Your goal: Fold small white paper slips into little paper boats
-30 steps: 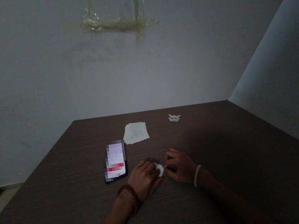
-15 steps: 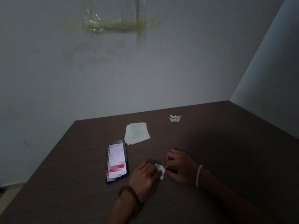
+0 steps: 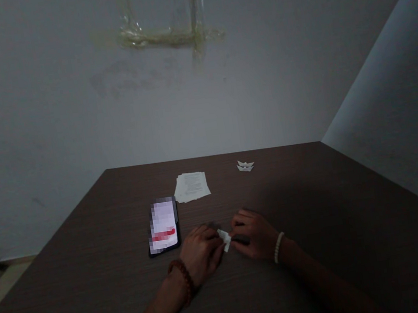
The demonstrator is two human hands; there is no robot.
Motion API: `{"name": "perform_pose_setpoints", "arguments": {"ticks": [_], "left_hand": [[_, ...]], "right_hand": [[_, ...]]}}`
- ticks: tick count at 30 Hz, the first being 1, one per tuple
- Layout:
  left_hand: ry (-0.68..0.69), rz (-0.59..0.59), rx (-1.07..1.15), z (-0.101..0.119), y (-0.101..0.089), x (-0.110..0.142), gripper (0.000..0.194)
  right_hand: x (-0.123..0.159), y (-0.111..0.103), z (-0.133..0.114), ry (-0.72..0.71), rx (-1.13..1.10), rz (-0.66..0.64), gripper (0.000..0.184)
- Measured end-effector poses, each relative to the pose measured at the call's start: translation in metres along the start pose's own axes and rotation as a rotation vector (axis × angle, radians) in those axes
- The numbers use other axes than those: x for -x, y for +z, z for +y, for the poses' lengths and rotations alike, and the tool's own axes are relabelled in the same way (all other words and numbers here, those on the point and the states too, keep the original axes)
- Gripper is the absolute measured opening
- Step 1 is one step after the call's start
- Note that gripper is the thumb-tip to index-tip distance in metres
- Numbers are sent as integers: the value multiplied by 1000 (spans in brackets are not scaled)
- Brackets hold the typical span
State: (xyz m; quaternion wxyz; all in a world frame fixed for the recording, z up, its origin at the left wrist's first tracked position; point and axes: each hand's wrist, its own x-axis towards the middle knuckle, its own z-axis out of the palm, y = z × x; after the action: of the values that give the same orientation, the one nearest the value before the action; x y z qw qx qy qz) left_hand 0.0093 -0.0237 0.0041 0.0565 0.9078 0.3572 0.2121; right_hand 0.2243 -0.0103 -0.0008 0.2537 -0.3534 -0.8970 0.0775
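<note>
Both of my hands rest on a dark wooden table [image 3: 319, 224] and meet over a small folded piece of white paper [image 3: 225, 238]. My left hand [image 3: 201, 253], with a red bead bracelet on the wrist, lies with its fingers pressed on the paper's left side. My right hand [image 3: 253, 233], wearing a white bead bracelet, pinches the paper's right edge with curled fingers. Most of the paper is hidden under the fingers.
A phone [image 3: 163, 225] with a lit screen lies just left of my left hand. A stack of printed white sheets [image 3: 192, 186] sits further back. Two small folded paper boats [image 3: 245, 165] stand near the far edge. Grey walls close the table's back and right.
The paper between my fingers has narrowed and tilted slightly as the fingers worked it. My hands have stayed almost in the same place.
</note>
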Motion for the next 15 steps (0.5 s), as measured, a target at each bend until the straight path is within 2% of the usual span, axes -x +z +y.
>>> {"name": "perform_pose_setpoints", "arguments": {"ticks": [6, 15], "left_hand": [[-8, 21, -25, 2, 4, 1, 16], [-46, 46, -9, 7, 2, 0, 32]], "right_hand": [[-1, 0, 1, -24, 23, -1, 7], [-1, 1, 2, -48, 38, 2, 8]]}}
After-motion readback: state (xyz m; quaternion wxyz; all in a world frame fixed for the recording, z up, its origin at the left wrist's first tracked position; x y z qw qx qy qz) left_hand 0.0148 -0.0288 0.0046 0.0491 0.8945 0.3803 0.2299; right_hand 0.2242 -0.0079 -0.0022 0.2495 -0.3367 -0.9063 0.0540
